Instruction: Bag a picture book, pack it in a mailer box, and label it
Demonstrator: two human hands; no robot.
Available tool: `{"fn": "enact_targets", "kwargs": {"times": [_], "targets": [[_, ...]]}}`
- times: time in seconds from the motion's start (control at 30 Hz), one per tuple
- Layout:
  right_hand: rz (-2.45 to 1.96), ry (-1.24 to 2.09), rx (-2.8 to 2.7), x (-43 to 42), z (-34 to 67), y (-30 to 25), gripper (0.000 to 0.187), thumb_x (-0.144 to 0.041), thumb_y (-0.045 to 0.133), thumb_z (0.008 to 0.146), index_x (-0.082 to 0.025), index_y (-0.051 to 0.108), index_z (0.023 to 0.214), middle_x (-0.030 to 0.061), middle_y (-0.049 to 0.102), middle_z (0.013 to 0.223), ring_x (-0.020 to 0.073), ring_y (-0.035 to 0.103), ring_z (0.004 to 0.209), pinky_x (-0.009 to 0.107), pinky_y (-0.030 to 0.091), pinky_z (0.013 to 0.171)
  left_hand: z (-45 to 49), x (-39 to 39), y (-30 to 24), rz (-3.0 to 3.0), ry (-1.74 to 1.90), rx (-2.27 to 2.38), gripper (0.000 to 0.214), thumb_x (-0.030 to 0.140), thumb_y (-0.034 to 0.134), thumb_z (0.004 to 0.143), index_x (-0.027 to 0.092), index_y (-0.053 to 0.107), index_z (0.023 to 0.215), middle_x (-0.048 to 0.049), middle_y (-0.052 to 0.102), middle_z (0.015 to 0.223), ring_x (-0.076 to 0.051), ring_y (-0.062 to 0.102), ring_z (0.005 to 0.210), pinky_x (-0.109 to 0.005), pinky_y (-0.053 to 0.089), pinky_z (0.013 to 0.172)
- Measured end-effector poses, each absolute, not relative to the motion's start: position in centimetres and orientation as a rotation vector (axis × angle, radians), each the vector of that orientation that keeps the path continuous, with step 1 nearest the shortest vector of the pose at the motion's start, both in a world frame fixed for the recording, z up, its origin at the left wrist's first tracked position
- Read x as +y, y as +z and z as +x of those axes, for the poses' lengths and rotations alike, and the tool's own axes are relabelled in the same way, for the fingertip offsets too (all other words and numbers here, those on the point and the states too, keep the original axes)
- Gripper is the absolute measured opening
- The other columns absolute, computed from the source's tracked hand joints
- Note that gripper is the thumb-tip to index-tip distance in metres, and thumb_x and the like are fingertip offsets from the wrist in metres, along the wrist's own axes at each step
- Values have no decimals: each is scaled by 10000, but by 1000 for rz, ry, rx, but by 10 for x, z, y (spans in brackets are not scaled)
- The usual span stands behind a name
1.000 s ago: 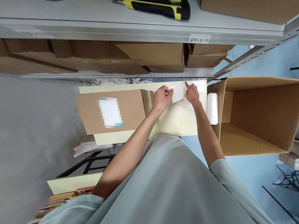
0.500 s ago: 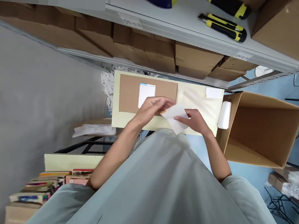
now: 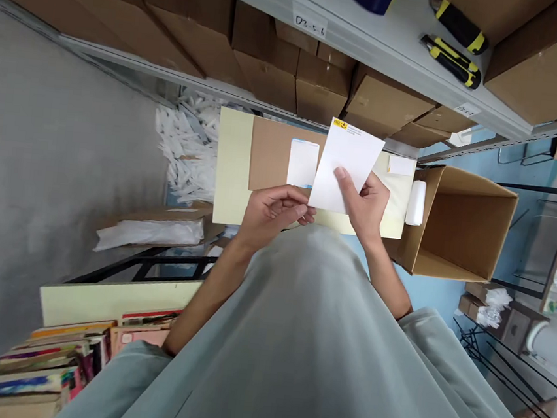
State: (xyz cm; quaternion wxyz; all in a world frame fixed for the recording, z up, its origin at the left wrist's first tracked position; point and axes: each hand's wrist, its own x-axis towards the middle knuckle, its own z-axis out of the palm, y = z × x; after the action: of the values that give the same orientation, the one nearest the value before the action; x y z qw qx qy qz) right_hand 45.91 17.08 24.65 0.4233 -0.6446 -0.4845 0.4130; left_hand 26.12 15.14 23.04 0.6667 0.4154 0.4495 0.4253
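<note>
My right hand (image 3: 366, 204) grips a white sheet of paper (image 3: 345, 166) with a small yellow mark at its top corner, held up above the pale yellow tabletop (image 3: 231, 165). My left hand (image 3: 273, 210) is curled at the sheet's lower left corner, fingers pinched near its edge. Beneath them on the table lies a flat brown cardboard parcel (image 3: 271, 152) bearing a white label (image 3: 303, 163). A second small white label (image 3: 401, 165) sits on the table at the right.
An open cardboard box (image 3: 459, 220) lies on its side right of the table, a white roll (image 3: 416, 202) beside it. Shelves above hold cardboard boxes (image 3: 320, 85) and yellow-black utility knives (image 3: 454, 45). White packing scraps (image 3: 187, 138) lie left; books (image 3: 57, 358) are stacked lower left.
The white sheet has come off the table's far right and risen up in front of me, now held upright in my right hand. My left hand dropped to its lower corner. The view swung left.
</note>
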Motion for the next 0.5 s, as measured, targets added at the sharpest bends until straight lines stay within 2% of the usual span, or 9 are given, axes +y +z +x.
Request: {"fn": "enact_targets", "kwargs": {"times": [0.1,0.3,0.4,0.5], "targets": [[-1599,1104,-1194,170,442,249,597,-833,695,962,-247,775,1040,26,657,846,227,672,865,345,578,665,242,153,229,950,952,1020,389,590,941,780,247,770,842,-63,769,821,-265,804,754,-420,704,687],[-1618,1015,-1182,167,414,244,585,-821,711,958,-243,764,1034,21,682,868,225,710,882,327,598,672,217,155,225,1015,959,998,328,538,911,831,259,740,814,-50,744,805,-266,811,776,-423,717,676],[-1636,1023,-1210,172,405,234,604,-807,690,982,-241,769,1178,36,740,936,235,739,923,337,627,716,208,156,221,1052,975,979,322,539,896,854,256,748,821,-48,740,811,-254,806,755,-410,712,665],[-1735,1017,-1320,175,399,227,621,-745,742,984,-253,739,1363,61,780,1052,250,758,1000,364,651,807,200,157,216,1096,1001,971,288,518,861,892,254,759,838,-42,732,813,-237,798,746,-386,698,675]]}}
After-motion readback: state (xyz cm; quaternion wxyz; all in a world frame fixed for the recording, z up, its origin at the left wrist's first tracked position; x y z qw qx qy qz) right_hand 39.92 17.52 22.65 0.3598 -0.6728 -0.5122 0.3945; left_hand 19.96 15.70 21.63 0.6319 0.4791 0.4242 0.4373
